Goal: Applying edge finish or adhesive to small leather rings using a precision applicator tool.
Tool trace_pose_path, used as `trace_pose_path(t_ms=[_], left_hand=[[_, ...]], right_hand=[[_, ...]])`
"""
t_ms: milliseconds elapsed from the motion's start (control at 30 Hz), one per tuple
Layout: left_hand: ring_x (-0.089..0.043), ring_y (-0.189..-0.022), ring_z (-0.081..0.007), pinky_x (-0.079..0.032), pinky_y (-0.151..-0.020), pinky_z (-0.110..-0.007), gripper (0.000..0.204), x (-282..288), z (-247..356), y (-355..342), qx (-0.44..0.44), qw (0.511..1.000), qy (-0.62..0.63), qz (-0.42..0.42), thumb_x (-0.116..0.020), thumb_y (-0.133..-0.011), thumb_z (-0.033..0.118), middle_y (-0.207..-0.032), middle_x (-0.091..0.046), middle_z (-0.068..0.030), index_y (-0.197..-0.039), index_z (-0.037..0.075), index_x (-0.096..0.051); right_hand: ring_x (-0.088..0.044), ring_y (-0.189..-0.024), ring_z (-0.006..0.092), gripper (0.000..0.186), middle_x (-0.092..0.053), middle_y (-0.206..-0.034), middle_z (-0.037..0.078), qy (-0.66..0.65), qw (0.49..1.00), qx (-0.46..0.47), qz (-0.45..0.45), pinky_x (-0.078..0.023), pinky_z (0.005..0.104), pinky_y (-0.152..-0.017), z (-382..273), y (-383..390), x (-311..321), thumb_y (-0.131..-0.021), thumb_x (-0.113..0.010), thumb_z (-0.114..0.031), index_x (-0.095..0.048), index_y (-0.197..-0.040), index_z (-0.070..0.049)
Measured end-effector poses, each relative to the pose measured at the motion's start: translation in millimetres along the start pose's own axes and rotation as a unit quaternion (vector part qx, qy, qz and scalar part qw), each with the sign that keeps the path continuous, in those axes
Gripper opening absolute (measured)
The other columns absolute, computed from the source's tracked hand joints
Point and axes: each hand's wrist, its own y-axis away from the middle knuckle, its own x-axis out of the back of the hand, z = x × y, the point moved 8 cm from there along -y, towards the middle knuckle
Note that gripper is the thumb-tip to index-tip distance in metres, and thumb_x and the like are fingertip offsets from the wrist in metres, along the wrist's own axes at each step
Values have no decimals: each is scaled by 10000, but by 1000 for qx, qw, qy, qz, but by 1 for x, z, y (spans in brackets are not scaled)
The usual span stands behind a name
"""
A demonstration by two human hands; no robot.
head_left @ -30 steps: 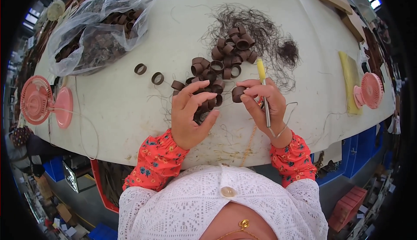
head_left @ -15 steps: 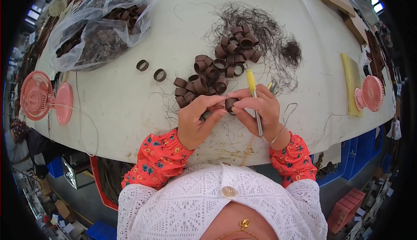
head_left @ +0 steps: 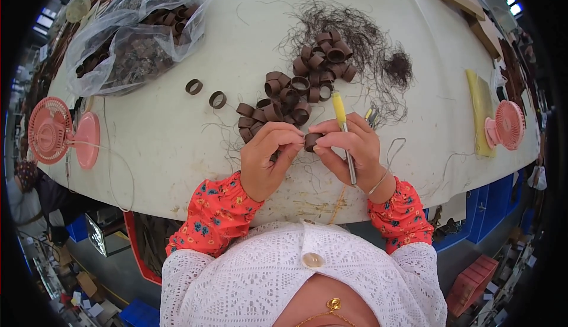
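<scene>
A small brown ring (head_left: pixel 312 142), like a short leather loop, is between my two hands above the near part of the table. My right hand (head_left: pixel 358 149) pinches its right side with thumb and forefinger. A pen-shaped tool (head_left: pixel 339 109), yellow at the top and silver below, is also tucked among that hand's fingers. My left hand (head_left: pixel 266 155) is closed in a pinch at the ring's left edge; whatever is between its fingertips is too small to make out. Just beyond my hands lies a pile of similar brown rings (head_left: pixel 289 97), and two loose rings (head_left: pixel 218 100) rest left of it.
Tangled dark threads (head_left: pixel 349 22) lie beyond the pile, with a denser clump (head_left: pixel 398 70) at their right. A clear plastic bag (head_left: pixel 133 49) of brown pieces sits far left. Pink fans stand left (head_left: pixel 50 130) and right (head_left: pixel 506 127), the right one by a yellow packet (head_left: pixel 478 114).
The ring has turned and shifted slightly left between my fingers. My left fingertips have drawn a little away from the right ones, and the tool has tilted slightly left.
</scene>
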Motion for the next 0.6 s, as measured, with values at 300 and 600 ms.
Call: trace_pose_path(t_ms=[300,600], left_hand=[[-484,-639,-57,-412,-568,-187,91,-24,-31,14,236,896,367,-80,-472,-962,118,-876,-551,-33,-1005,45,-440],[-396,-664,-38,-348,-578,-181,91,-19,-37,17,195,933,293,-75,-495,-955,107,-773,-477,27,-989,31,-457]], right_hand=[[-565,-740,222,259,-661,-953,65,0,999,22,-27,-458,295,-674,3,5,-4,-773,-702,-120,-573,-996,-85],[-624,-896,229,424,-628,-946,140,-428,865,-253,70,-500,373,-829,35,16,0,-967,-453,-338,-430,-1208,11]])
